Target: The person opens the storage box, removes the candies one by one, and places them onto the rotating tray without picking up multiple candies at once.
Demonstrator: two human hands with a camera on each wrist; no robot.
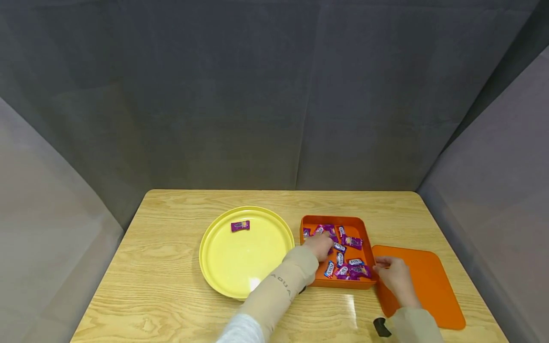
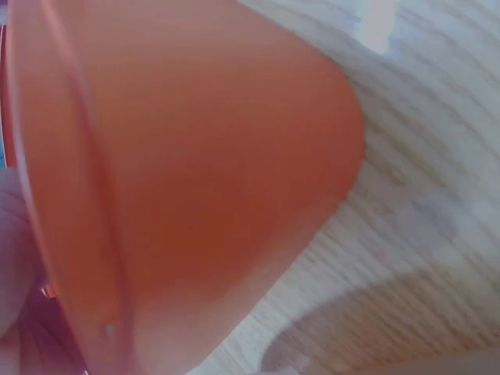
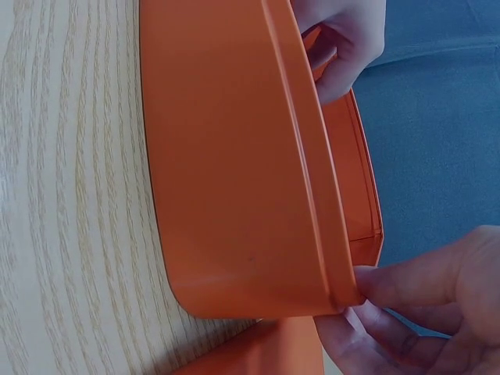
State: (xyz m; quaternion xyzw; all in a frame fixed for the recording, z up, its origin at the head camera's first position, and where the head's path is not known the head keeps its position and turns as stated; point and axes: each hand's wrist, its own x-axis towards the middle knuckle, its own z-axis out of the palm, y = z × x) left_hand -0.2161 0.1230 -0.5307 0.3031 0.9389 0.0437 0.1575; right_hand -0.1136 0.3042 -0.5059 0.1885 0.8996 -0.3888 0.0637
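An orange box [image 1: 340,283] holds several purple-wrapped candies [image 1: 352,242] and small blue-and-white wrapped candies [image 1: 329,269]. My left hand [image 1: 320,245] reaches over its left wall, fingers down among the purple wrappers. In the right wrist view that left hand [image 3: 348,39] has bent fingers, but whether they pinch a candy is hidden. At the box's right side my right hand [image 1: 395,276] grips the rim, with the thumb [image 3: 375,283] at the edge and other fingers below it. One purple-wrapped candy [image 1: 240,226] lies on the round yellow tray [image 1: 246,290].
A flat orange lid [image 1: 433,286] lies on the wooden table [image 1: 154,267] right of the box, partly beneath my right hand. The yellow tray stands close to the box's left side. Grey cloth [image 1: 240,105] hangs behind the table.
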